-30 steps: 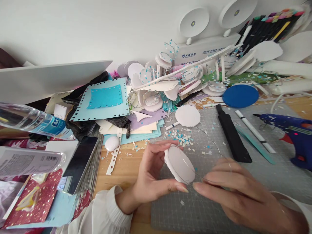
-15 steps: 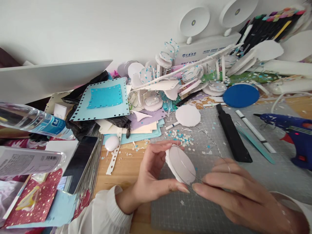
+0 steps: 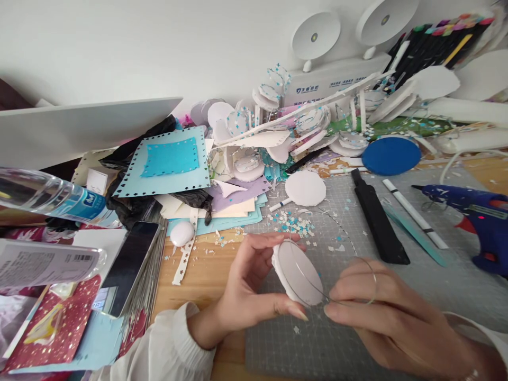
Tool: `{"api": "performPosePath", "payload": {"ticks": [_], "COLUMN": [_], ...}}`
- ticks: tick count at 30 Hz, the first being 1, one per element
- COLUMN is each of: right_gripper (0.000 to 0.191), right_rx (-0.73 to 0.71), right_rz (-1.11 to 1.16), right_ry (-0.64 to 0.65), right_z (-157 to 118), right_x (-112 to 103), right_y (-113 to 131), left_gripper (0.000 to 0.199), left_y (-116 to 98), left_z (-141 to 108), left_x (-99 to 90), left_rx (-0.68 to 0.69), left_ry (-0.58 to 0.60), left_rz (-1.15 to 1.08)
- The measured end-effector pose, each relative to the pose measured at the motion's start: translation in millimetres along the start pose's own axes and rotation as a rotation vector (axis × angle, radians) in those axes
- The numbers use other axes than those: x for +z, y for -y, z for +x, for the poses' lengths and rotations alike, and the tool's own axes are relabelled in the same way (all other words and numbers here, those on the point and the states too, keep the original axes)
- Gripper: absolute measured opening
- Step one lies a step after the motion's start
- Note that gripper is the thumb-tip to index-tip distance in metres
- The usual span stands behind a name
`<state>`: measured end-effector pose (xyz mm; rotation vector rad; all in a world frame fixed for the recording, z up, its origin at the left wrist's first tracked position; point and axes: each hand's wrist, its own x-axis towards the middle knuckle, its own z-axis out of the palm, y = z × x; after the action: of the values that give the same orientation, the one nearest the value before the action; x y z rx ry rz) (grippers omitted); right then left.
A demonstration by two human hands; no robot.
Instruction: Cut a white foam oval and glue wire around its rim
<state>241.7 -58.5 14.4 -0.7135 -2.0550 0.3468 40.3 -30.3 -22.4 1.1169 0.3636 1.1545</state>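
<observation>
My left hand [image 3: 257, 293] holds a white round disc [image 3: 299, 272] by its edge, thumb below and fingers behind, with the disc tilted over the grey cutting mat. A thin silvery wire [image 3: 349, 238] runs across the disc's face and curves up over the mat in a loop. The fingertips of my right hand [image 3: 391, 317] are pinched on this wire, just beside the disc's lower right edge. Beyond the disc lie small white and blue star-shaped bits [image 3: 296, 222] and another white disc [image 3: 305, 188].
At the right are a blue glue gun [image 3: 476, 211], a black sheath [image 3: 379, 222], a white pen [image 3: 415, 213] and teal tweezers [image 3: 416, 235]. White paper pieces and a blue disc [image 3: 391, 155] fill the back. A phone [image 3: 129, 267] and bottle [image 3: 51, 196] are left.
The disc in my left hand has shifted slightly right and down. My right hand has moved slightly right, still pinching the wire, and the wire's loop now sits differently over its fingers.
</observation>
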Motion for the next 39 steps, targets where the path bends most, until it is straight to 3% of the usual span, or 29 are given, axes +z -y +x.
{"api": "performPosePath", "payload": {"ticks": [5,12,32,39], "right_gripper": [0.035,0.036,0.037,0.026], "right_rx": [0.007,0.018,0.019,0.009], "right_rz": [0.027,0.034,0.129,-0.004], "right_ry": [0.017,0.022,0.074,0.05], "right_z": [0.2,-1.5,-1.4,1.9], "right_x": [-1.7,-1.5,-0.7,0.9], "right_y": [0.0,-0.7,-1.4,-1.5], "left_gripper": [0.079,0.08,0.072,0.065], "left_y": [0.9,-1.0,-6.5,-6.5], "left_z": [-0.3,-0.5,2.8,6.5], "left_x": [0.2,-0.5,1.8,-1.6], "left_rx": [-0.032,-0.114,-0.282,-0.267], "left_ry": [0.02,0.047,0.076,0.06], "left_rz": [-0.07,-0.141,-0.265,-0.25]}}
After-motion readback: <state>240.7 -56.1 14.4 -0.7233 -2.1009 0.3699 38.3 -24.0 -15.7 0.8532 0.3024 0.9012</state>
